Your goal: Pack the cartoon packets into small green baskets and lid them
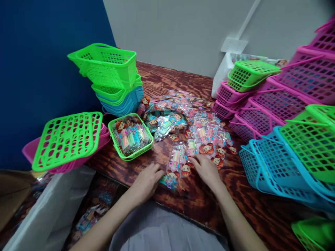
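Observation:
My left hand [147, 181] is at the table's near edge, fingers curled against a small clear packet [171, 179] with a cartoon face and coloured sticks in it. Part of its grip is hidden beneath the fingers. To the right, my right hand [206, 169] reaches over the packets, fingers apart and fingertips touching the edge of a packet [192, 147]. More packets lie in a loose pile [206, 130] beyond both hands. Left of the pile stands a green basket [117, 148] filled with similar packets.
Stacked green baskets [115, 66] and blue baskets [121, 104] rise at the back left. Green lids [65, 139] rest on pink baskets [31, 150]. Filled pink baskets [277, 97] and a blue basket [269, 167] crowd the right side. A white box [222, 73] sits by the wall.

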